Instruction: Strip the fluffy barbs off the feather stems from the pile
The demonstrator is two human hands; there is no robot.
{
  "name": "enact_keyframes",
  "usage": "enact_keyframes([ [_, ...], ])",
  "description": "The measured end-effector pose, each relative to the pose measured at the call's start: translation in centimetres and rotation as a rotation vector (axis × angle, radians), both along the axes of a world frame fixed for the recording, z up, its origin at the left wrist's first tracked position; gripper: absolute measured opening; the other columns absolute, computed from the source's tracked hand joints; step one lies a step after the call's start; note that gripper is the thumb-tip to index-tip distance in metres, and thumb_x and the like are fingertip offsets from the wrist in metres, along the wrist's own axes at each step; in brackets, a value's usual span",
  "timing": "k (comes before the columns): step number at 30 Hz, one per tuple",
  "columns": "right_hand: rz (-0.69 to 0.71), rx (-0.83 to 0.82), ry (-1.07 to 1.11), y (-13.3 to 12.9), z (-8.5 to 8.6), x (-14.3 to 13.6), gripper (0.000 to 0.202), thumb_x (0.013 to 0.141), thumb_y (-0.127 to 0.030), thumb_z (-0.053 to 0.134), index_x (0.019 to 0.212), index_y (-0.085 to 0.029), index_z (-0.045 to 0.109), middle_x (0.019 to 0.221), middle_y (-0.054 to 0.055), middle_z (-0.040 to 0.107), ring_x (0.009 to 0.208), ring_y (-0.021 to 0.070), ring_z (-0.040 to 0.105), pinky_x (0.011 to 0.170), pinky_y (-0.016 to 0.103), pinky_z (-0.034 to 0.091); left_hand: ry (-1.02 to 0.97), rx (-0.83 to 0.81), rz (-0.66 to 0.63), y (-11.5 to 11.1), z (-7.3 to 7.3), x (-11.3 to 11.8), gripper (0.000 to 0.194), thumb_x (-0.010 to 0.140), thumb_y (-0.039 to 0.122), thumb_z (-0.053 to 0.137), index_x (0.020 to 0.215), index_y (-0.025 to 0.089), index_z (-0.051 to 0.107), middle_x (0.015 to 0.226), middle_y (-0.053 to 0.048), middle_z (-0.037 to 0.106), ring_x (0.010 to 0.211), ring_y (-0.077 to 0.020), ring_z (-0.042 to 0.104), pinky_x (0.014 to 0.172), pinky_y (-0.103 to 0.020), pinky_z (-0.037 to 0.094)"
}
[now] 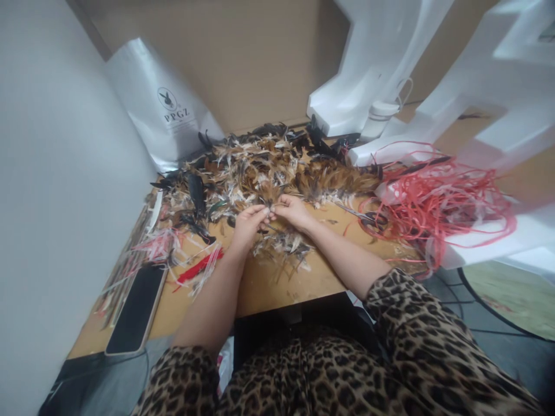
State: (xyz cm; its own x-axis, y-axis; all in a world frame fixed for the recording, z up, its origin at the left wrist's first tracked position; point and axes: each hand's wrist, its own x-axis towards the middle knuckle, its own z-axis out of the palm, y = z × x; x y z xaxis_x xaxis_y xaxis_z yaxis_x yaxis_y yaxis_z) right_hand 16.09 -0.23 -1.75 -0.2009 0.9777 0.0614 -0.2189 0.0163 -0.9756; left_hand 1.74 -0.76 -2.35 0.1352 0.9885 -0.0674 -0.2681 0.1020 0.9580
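Note:
My left hand (250, 223) and my right hand (295, 211) meet over the middle of the table, fingertips almost touching. Both are closed in a pinch on a small bunch of brown feathers (269, 193), whose tips point away from me. Just behind them spreads a large heap of brown, black and white loose feathers (255, 159). Below my hands lies a smaller pile of feather scraps (284, 248). A pair of scissors (353, 212) lies to the right of my right hand, its handles partly under red strands.
At the right is a tangle of red plastic strips (442, 202). A phone (135, 309) lies at the table's left edge, near a red strip (199, 267) and thin sticks (125, 263). A white bag (160, 110) and a white-lidded bottle (379, 120) stand at the back.

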Motion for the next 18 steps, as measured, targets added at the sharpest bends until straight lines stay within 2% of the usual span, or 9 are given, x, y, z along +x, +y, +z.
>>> enact_keyframes([
  [3, 0.005, -0.017, -0.001, -0.1, 0.1, 0.0, 0.026, 0.058, -0.026, 0.068, 0.064, -0.017, 0.044, 0.056, -0.003, 0.062, 0.054, 0.0096, 0.058, 0.059, 0.022, 0.045, 0.030, -0.003, 0.028, 0.1, -0.2, 0.0, 0.029, 0.059, 0.030, 0.071, 0.080, 0.012, 0.062, 0.059, -0.001, 0.061, 0.047, -0.0061, 0.051, 0.042, -0.016, 0.037],
  [7, 0.001, -0.012, -0.014, -0.4, 0.3, 0.0, 0.025, 0.058, -0.025, 0.068, 0.066, -0.017, 0.047, 0.057, -0.004, 0.063, 0.056, 0.0098, 0.059, 0.060, 0.022, 0.045, -0.046, -0.055, -0.005, 0.1, -0.1, -0.3, 0.027, 0.059, 0.027, 0.071, 0.079, 0.012, 0.061, 0.059, -0.001, 0.061, 0.048, -0.0063, 0.052, 0.043, -0.015, 0.037],
  [14, 0.087, -0.036, 0.013, -0.5, 0.4, 0.1, 0.024, 0.057, -0.025, 0.070, 0.066, -0.015, 0.050, 0.057, -0.003, 0.063, 0.055, 0.0100, 0.059, 0.062, 0.024, 0.046, -0.226, -0.216, -0.198, 0.0, 0.6, -0.9, 0.018, 0.060, 0.020, 0.068, 0.068, 0.012, 0.053, 0.058, -0.001, 0.057, 0.045, -0.0042, 0.047, 0.039, -0.013, 0.028],
  [18, 0.113, -0.032, -0.013, -0.7, 0.5, 0.1, 0.023, 0.056, -0.025, 0.070, 0.065, -0.015, 0.051, 0.056, -0.003, 0.063, 0.055, 0.0101, 0.058, 0.062, 0.024, 0.046, -0.211, -0.226, -0.248, 0.0, 0.6, -1.2, 0.019, 0.059, 0.018, 0.068, 0.064, 0.013, 0.050, 0.057, -0.001, 0.056, 0.045, -0.0040, 0.044, 0.038, -0.013, 0.025],
])
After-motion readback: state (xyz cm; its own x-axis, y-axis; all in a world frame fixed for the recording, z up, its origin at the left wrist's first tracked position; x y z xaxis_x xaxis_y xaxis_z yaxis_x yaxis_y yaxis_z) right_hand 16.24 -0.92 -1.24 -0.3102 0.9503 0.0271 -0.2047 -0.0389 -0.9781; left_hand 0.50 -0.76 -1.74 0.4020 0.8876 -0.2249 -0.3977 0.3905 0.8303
